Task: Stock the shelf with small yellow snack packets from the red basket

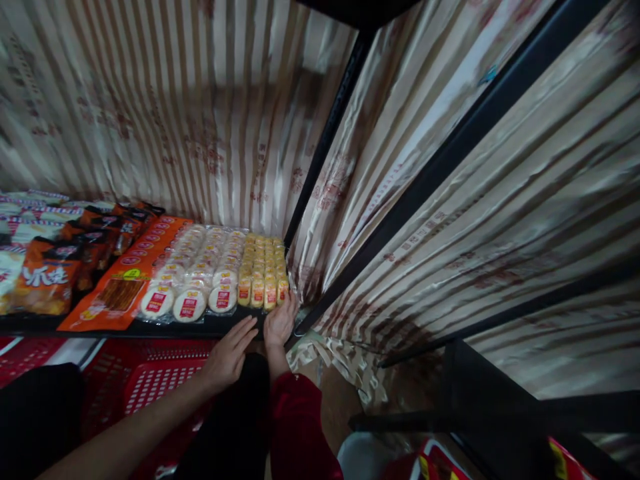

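Note:
Rows of small yellow wrapped cakes [257, 288] stand at the right end of a black shelf [220, 321]. My right hand [280, 322] touches the front right corner of these cakes, its fingers stretched along their side. Just in front of the shelf edge, my left hand [231, 355] has its fingers extended and nothing in it. Left of the yellow cakes are rows of round white packaged cakes [189, 305]. Beside them lies a large orange packet [120, 293] with a picture of brown strips.
Orange and black snack bags [47, 277] fill the shelf's left part. Red plastic baskets [165, 377] sit below, near my legs. Black metal posts [425, 193] rise at the right before striped curtains [225, 120]. A black frame [480, 400] stands lower right.

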Motion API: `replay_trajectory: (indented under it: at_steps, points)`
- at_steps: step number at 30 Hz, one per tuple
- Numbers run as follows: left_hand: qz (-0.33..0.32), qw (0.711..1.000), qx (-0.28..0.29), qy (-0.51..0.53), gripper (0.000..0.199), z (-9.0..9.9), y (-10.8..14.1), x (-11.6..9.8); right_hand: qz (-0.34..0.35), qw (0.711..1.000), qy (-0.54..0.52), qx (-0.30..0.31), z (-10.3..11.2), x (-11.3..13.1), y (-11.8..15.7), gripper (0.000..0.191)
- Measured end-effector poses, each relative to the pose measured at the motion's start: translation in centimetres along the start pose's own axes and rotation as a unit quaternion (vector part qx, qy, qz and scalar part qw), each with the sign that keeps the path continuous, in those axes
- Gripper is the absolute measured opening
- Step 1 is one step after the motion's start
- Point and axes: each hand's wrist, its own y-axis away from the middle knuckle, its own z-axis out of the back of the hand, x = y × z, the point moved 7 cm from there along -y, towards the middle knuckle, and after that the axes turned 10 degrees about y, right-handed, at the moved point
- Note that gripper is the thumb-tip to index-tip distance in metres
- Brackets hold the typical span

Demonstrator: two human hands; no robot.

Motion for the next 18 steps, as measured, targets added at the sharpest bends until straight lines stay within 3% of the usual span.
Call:
replay_trajectory:
  at_steps: [3,7,9,14,18]
  points:
    - [0.060,0.997,-0.036,0.016,0.050,1.5,3.8,1.0,0.008,1.000,-0.010,-0.011,0.3,0.1,-0.2,0.050]
    - [0.150,0.988,-0.037,0.023,0.046,2.4,9.6,4.2,0.025,0.998,-0.031,-0.043,1.3,0.9,0.2,0.047]
    - [0.212,0.977,-0.008,0.009,0.046,2.5,12.5,6.3,0.041,0.997,-0.050,-0.047,1.8,1.9,1.1,0.045]
    - [0.381,0.922,0.063,0.006,0.040,2.8,18.3,10.8,0.085,0.990,-0.112,0.032,1.1,6.6,7.0,0.041]
    - [0.461,0.882,0.089,0.022,0.037,3.4,21.1,12.5,0.078,0.981,-0.130,0.120,-0.5,10.1,12.3,0.039]
